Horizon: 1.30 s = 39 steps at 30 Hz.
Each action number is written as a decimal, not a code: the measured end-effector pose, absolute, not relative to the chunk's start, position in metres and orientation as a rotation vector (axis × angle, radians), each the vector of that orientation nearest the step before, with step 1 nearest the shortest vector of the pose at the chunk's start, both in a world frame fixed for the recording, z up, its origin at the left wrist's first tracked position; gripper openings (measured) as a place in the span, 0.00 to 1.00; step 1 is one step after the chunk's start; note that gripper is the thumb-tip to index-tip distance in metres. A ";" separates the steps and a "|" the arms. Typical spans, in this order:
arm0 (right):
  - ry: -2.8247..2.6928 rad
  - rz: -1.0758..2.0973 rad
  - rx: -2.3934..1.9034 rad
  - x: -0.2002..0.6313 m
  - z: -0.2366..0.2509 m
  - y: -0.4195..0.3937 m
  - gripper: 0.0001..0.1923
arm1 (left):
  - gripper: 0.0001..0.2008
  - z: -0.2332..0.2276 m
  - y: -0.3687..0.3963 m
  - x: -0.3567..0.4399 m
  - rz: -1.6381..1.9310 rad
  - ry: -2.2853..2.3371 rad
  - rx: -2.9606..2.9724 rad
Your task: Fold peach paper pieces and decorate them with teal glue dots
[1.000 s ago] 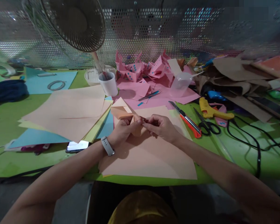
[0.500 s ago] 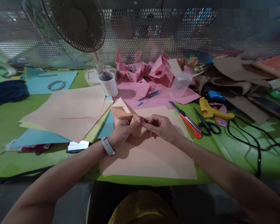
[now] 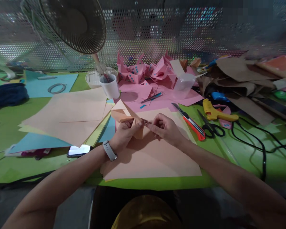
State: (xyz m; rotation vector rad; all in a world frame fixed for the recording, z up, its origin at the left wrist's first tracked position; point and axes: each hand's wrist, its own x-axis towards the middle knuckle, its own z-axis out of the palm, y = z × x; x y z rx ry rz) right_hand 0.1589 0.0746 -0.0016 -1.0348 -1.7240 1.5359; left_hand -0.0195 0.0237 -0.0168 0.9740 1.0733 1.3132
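While both hands meet over the middle of the tabletop (image 3: 4,133), the left hand (image 3: 125,133) pinches a folded peach paper piece (image 3: 124,114), thumb and fingers pressed together on its near corner so the shape stays lifted off the surface. Just beside it, the right hand (image 3: 165,128) closes its grip on something small and thin at the tip of that same piece; it may be a pin or a sliver of paper, the view is too small to tell. Holding from both ends keeps the fold taut between the two hands. Under them lies a large peach sheet (image 3: 152,159), flat and reaching the near edge, a clean bed for the work. A grey watch band (image 3: 109,150) sits on the left wrist. To the right, a red utility knife (image 3: 189,122), black scissors (image 3: 211,128) and a yellow glue gun (image 3: 214,114) rest side by side within arm's reach. Loose paper sheets (image 3: 69,114) are stacked to the left, a phone (image 3: 79,150) peeking from under them. Farther back stand a white cup (image 3: 109,86), a heap of pink folded shapes (image 3: 145,71) and a fan (image 3: 73,22).
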 end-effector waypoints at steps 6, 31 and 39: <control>-1.787 1.690 -1.011 0.159 -0.001 0.074 0.23 | 0.14 -0.011 0.023 -0.017 1.284 0.976 0.975; -1.686 1.972 -0.976 0.156 0.002 0.077 0.25 | 0.14 -0.008 0.025 -0.018 1.293 0.973 0.890; -1.753 1.963 -0.964 0.159 0.002 0.077 0.26 | 0.12 -0.013 0.026 -0.021 1.279 0.968 0.912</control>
